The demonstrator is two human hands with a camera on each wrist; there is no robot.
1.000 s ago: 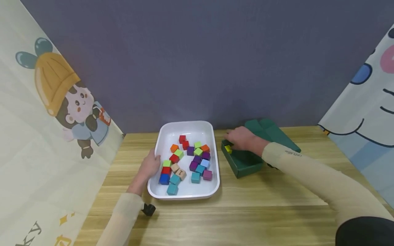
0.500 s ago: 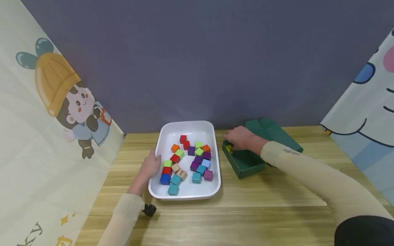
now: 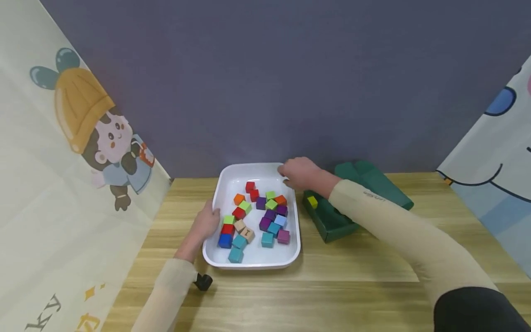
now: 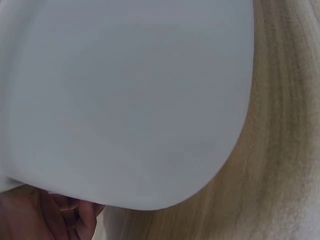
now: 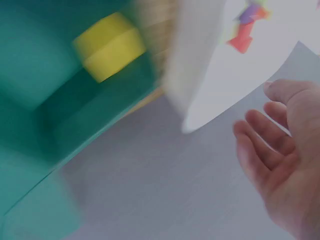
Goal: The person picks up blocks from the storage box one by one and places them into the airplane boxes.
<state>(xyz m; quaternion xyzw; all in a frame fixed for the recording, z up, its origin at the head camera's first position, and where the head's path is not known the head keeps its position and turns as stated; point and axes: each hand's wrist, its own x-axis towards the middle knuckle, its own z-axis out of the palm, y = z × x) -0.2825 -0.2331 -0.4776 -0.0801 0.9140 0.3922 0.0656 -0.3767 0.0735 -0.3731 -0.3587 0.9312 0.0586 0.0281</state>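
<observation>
My left hand (image 3: 206, 220) grips the left rim of a white tray (image 3: 224, 263), thumb at the rim. In the left wrist view, fingers (image 4: 86, 220) curl below the edge of the tray (image 4: 135, 100). The tray holds several small cubes: red, orange, green, purple, blue, teal, plain wood. My right hand (image 3: 302, 173) hovers over the tray's far right corner. In the right wrist view this hand (image 5: 285, 155) has loosely bent fingers and nothing visible between them. Beside the tray, a yellow cube (image 3: 313, 202) lies in an open green box (image 3: 332, 233).
The green box's lid (image 3: 379, 186) is folded back to the right. A grey-blue wall (image 3: 265, 83) rises behind the wooden table (image 3: 332, 295). Printed cloths with cartoon figures hang at the left (image 3: 41, 184) and right (image 3: 489, 152).
My right hand has left the green box and moved left to the tray's far corner, uncovering the yellow cube. My left hand keeps its grip on the tray.
</observation>
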